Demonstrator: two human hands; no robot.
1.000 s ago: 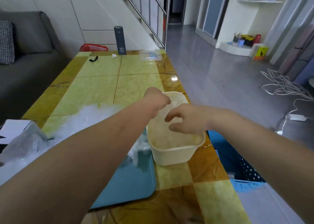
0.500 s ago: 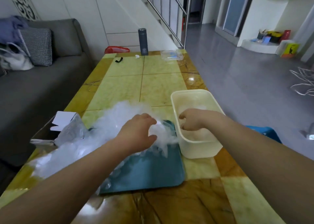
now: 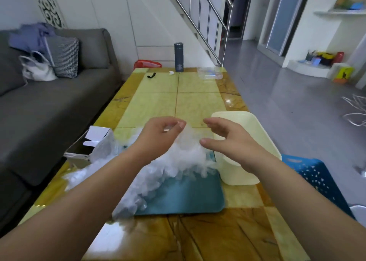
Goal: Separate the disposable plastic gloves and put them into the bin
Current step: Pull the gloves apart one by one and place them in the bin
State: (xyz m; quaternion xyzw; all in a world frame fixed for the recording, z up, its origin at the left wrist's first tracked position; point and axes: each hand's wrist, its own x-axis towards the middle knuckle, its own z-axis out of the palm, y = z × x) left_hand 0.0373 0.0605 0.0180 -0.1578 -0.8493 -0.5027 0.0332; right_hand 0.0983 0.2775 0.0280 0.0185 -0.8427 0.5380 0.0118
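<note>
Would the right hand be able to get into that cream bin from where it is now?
Probably yes. The right hand hangs open right beside the bin, whose top is uncovered, and nothing lies between them. The glove pile sits to its left, pinched by the left hand.

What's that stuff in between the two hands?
The top of the heap of crinkly clear plastic gloves, pinched by the left hand; the open right hand is beside it. Head view.

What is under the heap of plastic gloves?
A teal tray lies under the right part of the glove heap; the rest spills onto the table. The tray's left edge and anything buried beneath are hidden.
</note>
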